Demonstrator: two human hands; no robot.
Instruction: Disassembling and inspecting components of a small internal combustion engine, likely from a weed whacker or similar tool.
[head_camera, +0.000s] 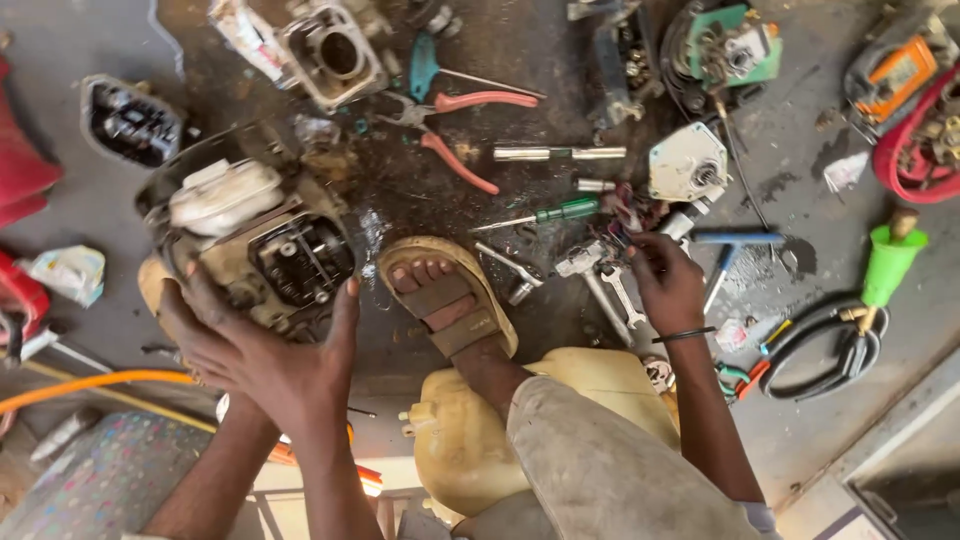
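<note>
Your left hand (262, 352) spreads open fingers under the small engine (250, 235) on the left; your right hand (668, 280) pinches wires (632, 213) beside the wrenches (605, 280).

Floor layout, seen from above. Small engine (265, 245) sat at left, the left hand (262, 352) cupped against its near side. A sandalled foot (447, 297) was planted just right of the engine, the fuel tank (470, 430) under the leg, nearer the person. Right hand (668, 283) reached into a cluster of spanners (610, 285) to the right of the foot. Beyond the foot lay a screwdriver (550, 213), then a socket bar (558, 153), with pliers (455, 125) to their left. A cylinder block (335, 50) lay behind the engine, a cover (130, 120) at far left. Coiled hose (820, 345) lay at right, well apart from the hand.
</note>
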